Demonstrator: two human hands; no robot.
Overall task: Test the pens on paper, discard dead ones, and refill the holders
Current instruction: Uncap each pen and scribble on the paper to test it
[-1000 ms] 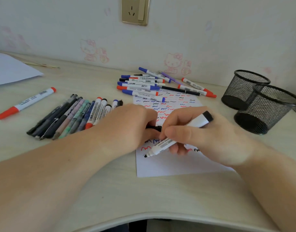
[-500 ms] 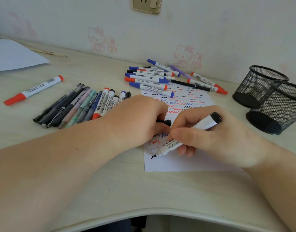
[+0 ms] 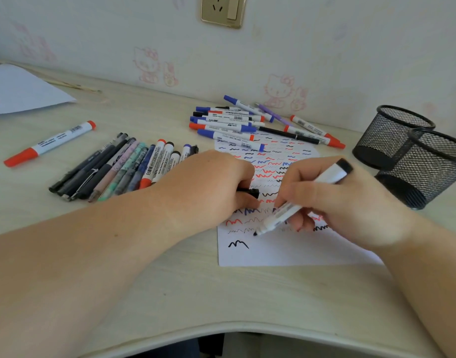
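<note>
My right hand [image 3: 343, 202] grips a white marker with a black end [image 3: 286, 214], its black tip touching the white test paper [image 3: 286, 251]. The paper carries many red, blue and black squiggles, with a fresh black squiggle [image 3: 238, 244] at its lower left. My left hand [image 3: 208, 184] rests on the paper's left edge, closed around a black cap [image 3: 248, 193]. A row of pens and markers [image 3: 123, 171] lies left of my left hand. Another pile of markers [image 3: 247, 125] lies beyond the paper. Two black mesh holders [image 3: 412, 153] lie on their sides at the right.
A single red-capped marker [image 3: 48, 143] lies apart at the left. A loose white sheet [image 3: 17, 91] sits at the far left corner, a thin stick beside it. The wall with a socket [image 3: 223, 11] bounds the desk behind. The desk's curved front edge [image 3: 247, 329] is near me.
A new black squiggle has appeared at the paper's lower left. The marker tip has shifted right of it. The camera view has tilted slightly downward; my left hand keeps holding the cap.
</note>
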